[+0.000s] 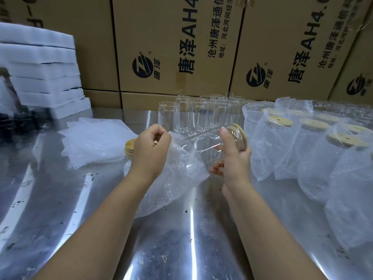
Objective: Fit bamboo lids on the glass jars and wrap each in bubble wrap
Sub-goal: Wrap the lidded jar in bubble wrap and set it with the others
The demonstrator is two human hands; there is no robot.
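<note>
The right hand (pixel 234 158) grips one clear glass jar (pixel 203 146), tilted, with its round bamboo lid (pixel 241 136) fitted and pointing to two o'clock. The left hand (pixel 150 148) pinches the edge of one clear bubble wrap piece (pixel 181 178) at the jar's base. About eight bare glass jars (pixel 198 116) stand at twelve o'clock. At least five wrapped lidded jars (pixel 314 148) are at three o'clock.

I am in a packing warehouse. Behind my steel table (pixel 193 239) printed cardboard cartons (pixel 175 43) stand stacked like a wall; at its far left white foam slabs (pixel 40 63) pile up; on it sit loose bubble-wrap sheets (pixel 94 142), bare glass jars (pixel 199 116) at the back, and lidded, wrapped jars (pixel 314 158) to the right.
</note>
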